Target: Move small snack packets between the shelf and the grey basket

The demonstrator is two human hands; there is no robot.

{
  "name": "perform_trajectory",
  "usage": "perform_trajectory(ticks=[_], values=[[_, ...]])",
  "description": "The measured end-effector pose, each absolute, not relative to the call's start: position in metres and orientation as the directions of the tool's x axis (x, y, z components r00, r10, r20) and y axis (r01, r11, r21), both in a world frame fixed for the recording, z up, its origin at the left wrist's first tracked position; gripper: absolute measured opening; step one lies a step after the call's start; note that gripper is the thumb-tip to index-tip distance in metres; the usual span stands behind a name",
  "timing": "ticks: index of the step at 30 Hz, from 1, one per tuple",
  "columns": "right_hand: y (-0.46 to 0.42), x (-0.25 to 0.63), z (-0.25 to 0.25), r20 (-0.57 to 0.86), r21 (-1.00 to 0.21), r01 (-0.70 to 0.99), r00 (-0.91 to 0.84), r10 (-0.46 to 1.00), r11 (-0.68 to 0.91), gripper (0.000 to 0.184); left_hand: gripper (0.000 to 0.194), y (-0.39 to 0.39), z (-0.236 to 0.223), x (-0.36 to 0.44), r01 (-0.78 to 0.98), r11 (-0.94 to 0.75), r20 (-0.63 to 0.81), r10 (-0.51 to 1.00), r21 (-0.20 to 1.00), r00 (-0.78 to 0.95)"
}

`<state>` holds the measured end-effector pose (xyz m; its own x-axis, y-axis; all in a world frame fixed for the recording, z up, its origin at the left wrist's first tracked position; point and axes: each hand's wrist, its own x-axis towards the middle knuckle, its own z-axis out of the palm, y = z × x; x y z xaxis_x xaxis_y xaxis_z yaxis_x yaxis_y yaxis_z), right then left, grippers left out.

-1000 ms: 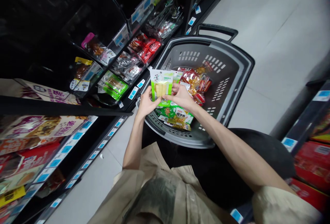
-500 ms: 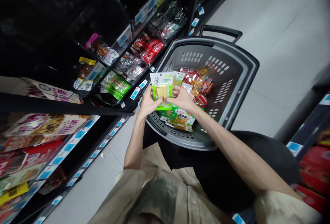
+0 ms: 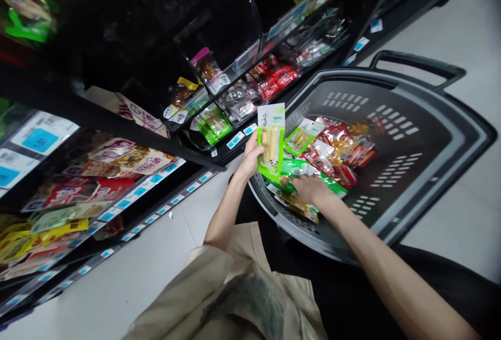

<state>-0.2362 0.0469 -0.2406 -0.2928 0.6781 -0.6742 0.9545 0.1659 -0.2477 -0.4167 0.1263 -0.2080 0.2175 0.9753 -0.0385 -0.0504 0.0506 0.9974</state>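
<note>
A green-and-white snack packet (image 3: 271, 144) with pale yellow sticks showing through its window is upright in my left hand (image 3: 251, 160), thumb on its front. It is over the near-left rim of the grey shopping basket (image 3: 442, 136). My right hand (image 3: 311, 190) is down inside the basket at the green snack packets (image 3: 329, 183). Its fingers are blurred and partly hidden, so I cannot tell whether they grip one. A similar green-and-white packet (image 3: 303, 136) lies beside the held one, and red snack packets (image 3: 338, 144) are heaped farther in.
Black shelving (image 3: 129, 136) with price tags runs along the left. A bin there holds a green packet (image 3: 214, 125), with red packets (image 3: 277, 80) farther along. Larger bags (image 3: 113, 189) fill the lower-left shelf. The basket's handle (image 3: 418, 63) sticks out at the far end.
My right hand has let go of the held packet and moved down into the basket. My left hand keeps the packet. The view has shifted, so the basket appears farther right and larger.
</note>
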Motion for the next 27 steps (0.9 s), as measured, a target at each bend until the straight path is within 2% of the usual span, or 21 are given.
perform_trajectory(ticks=[2, 4, 6, 8, 11, 17, 21, 24, 27], values=[[0.039, -0.243, -0.246, -0.733, -0.161, 0.965, -0.257, 0.630, 0.206, 0.050, 0.032, 0.124, -0.201, -0.424, -0.228, 0.238, -0.168, 0.943, 0.944, 0.288], [0.035, -0.248, -0.249, -0.734, -0.147, 0.964, -0.258, 0.629, 0.224, 0.054, 0.029, 0.122, -0.198, -0.435, -0.383, 0.384, -0.245, 0.899, 0.840, 0.364], [0.034, -0.249, -0.248, -0.733, -0.149, 0.960, -0.269, 0.625, 0.238, 0.057, 0.030, 0.121, -0.200, -0.446, -0.511, 0.412, -0.264, 0.903, 0.754, 0.339], [0.035, -0.249, -0.248, -0.738, -0.148, 0.956, -0.278, 0.615, 0.254, 0.057, 0.029, 0.122, -0.207, -0.455, -0.587, 0.349, -0.270, 0.937, 0.730, 0.221], [0.036, -0.248, -0.249, -0.752, -0.132, 0.952, -0.278, 0.597, 0.278, 0.055, 0.025, 0.124, -0.218, -0.461, -0.613, 0.259, -0.276, 0.959, 0.746, 0.069], [0.034, -0.250, -0.248, -0.763, -0.093, 0.947, -0.267, 0.589, 0.308, 0.054, 0.010, 0.122, -0.214, -0.455, -0.672, 0.211, -0.262, 0.965, 0.710, 0.026], [0.034, -0.250, -0.248, -0.766, -0.094, 0.952, -0.257, 0.589, 0.293, 0.059, 0.020, 0.106, -0.204, -0.466, -0.679, 0.180, -0.237, 0.971, 0.712, 0.009], [0.033, -0.250, -0.251, -0.760, -0.100, 0.954, -0.257, 0.597, 0.284, 0.060, 0.022, 0.085, -0.210, -0.493, -0.628, 0.150, -0.226, 0.973, 0.764, -0.043], [0.032, -0.250, -0.251, -0.747, -0.106, 0.955, -0.261, 0.611, 0.277, 0.061, 0.027, 0.065, -0.234, -0.528, -0.469, 0.149, -0.257, 0.950, 0.870, -0.176]])
